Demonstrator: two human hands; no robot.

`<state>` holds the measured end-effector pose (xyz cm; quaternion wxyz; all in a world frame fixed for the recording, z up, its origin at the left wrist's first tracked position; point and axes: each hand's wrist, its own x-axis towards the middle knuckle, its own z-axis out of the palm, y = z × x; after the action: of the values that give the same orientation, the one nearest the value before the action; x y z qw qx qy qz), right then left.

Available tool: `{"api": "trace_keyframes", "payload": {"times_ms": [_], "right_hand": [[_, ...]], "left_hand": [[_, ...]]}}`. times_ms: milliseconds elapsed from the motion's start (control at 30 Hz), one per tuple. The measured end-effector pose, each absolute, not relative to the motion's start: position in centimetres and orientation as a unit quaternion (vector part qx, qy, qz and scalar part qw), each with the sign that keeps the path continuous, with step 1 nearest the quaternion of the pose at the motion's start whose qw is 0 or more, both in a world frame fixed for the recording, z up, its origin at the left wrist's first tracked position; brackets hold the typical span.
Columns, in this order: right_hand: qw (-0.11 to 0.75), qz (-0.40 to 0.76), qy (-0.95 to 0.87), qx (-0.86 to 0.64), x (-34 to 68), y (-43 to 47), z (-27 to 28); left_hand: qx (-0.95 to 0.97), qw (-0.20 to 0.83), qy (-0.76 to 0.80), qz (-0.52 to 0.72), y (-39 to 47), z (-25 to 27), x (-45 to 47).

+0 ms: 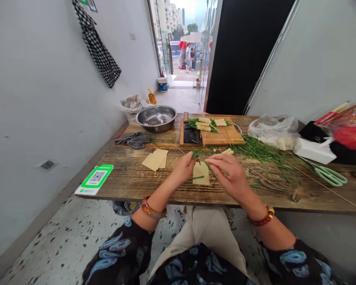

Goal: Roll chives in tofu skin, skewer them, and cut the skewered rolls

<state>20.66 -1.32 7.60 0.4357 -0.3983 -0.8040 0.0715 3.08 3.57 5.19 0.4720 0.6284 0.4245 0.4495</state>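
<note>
My left hand [184,167] is closed on a small bunch of green chives [197,153], held just above the table. Close beside it, my right hand [228,169] has thumb and fingertips pinched together at a green chive piece. Below and between the hands lies a tan tofu sheet [201,179], with a chive strip [197,177] across its left edge. More tofu sheets [156,159] are stacked to the left of my left hand. Beyond my right hand, a pale rolled piece [228,151] shows partly behind the fingers.
A cutting board [222,136] at the back bears skewered tofu rolls with chives [206,123]. Nearby are a steel basin [156,118], a grey cloth [133,139], loose chives [262,150], scissors [330,176], a plastic bag [274,128] and a QR card [95,180].
</note>
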Motion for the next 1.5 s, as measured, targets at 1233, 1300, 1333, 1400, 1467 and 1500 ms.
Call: {"api": "trace_keyframes", "payload": {"times_ms": [1233, 1300, 1333, 1400, 1467, 1500], "right_hand": [[0.211, 0.071, -0.871, -0.439, 23.8, -0.2, 0.2], [0.216, 0.078, -0.856, -0.462, 25.3, 0.0, 0.7], [0.230, 0.073, -0.844, -0.478, 25.7, 0.1, 1.0], [0.271, 0.059, -0.821, -0.499, 25.8, 0.1, 1.6], [0.293, 0.062, -0.821, -0.487, 24.6, 0.0, 2.0], [0.290, 0.070, -0.830, -0.471, 23.7, 0.0, 2.0]], "left_hand": [[0.870, 0.122, 0.421, 0.228, 1.7, -0.3, 2.0], [0.865, 0.131, 0.426, 0.230, 1.8, -0.4, 2.0], [0.864, 0.135, 0.427, 0.230, 1.8, -0.4, 2.0], [0.862, 0.139, 0.430, 0.231, 1.9, -0.3, 2.0], [0.860, 0.139, 0.431, 0.234, 1.9, -0.2, 2.0], [0.860, 0.139, 0.431, 0.235, 1.9, -0.2, 2.1]]}}
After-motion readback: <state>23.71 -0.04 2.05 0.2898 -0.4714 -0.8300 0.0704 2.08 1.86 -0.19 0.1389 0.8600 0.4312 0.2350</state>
